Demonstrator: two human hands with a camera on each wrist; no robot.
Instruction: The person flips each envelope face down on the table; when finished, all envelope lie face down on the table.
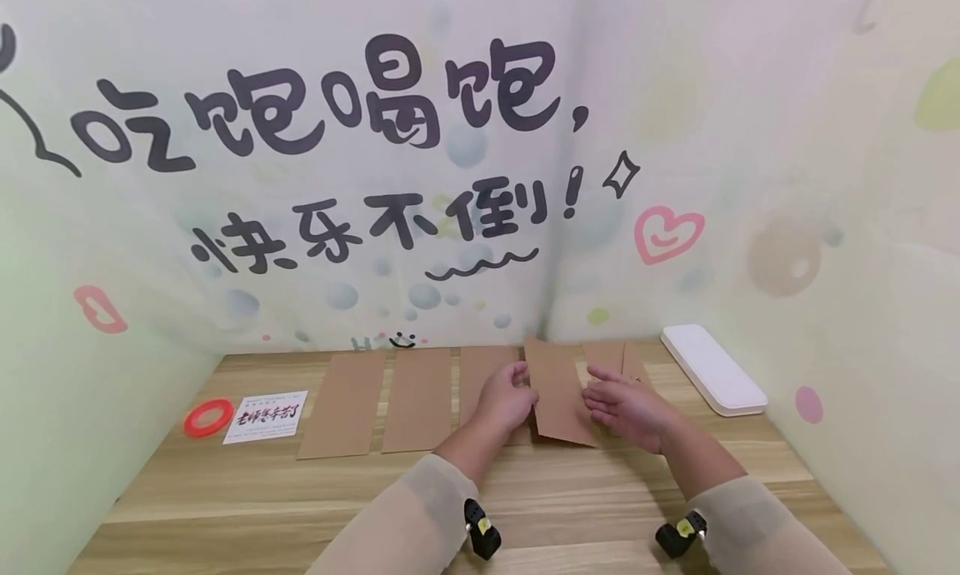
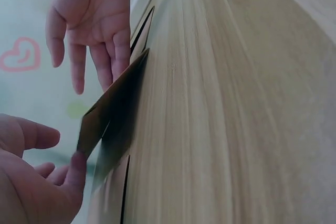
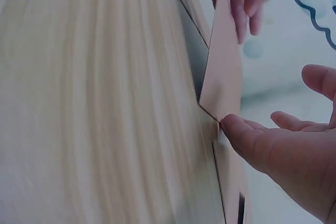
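Observation:
My left hand (image 1: 507,397) holds the left edge of a brown cardboard piece (image 1: 558,392), with fingers on both sides of it in the right wrist view. That edge is raised, so the sheet leans over the wood tabletop. Beside its right edge is my right hand (image 1: 628,404), palm turned inward, fingers extended. In the right wrist view a right fingertip (image 3: 229,122) touches the sheet's lower edge. More brown pieces (image 1: 345,404) lie flat in a row to the left, one partly behind my left hand. Others (image 1: 603,358) lie behind my right hand.
At the left lie a red ring (image 1: 209,417) and a white card (image 1: 266,417) with handwritten characters. A white oblong box (image 1: 712,368) sits at the back right. A printed cloth backdrop (image 1: 480,167) encloses the wood table (image 1: 360,500) at the back and sides.

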